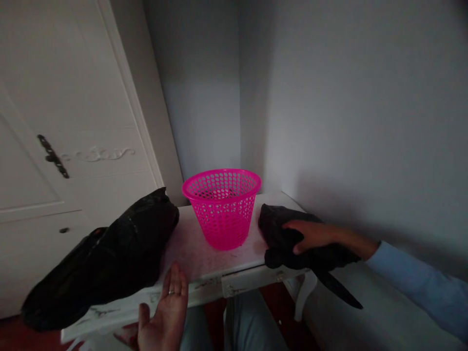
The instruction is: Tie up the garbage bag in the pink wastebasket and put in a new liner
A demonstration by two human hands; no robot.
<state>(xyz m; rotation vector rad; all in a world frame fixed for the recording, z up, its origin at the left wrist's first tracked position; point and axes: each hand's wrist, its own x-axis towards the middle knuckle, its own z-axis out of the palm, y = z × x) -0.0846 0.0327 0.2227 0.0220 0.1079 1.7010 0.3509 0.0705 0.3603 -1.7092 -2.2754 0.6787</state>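
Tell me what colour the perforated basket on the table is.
Bright pink; the basket shows best in the head view.

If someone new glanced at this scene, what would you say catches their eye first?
The bright pink perforated basket stands out at once, upright in the middle of the white table in a dim corner. To its left lies a large, full black bag, overhanging the table's edge. On the other side the right hand rests on a smaller crumpled black bag, while the left hand hovers open, palm up, at the near edge.
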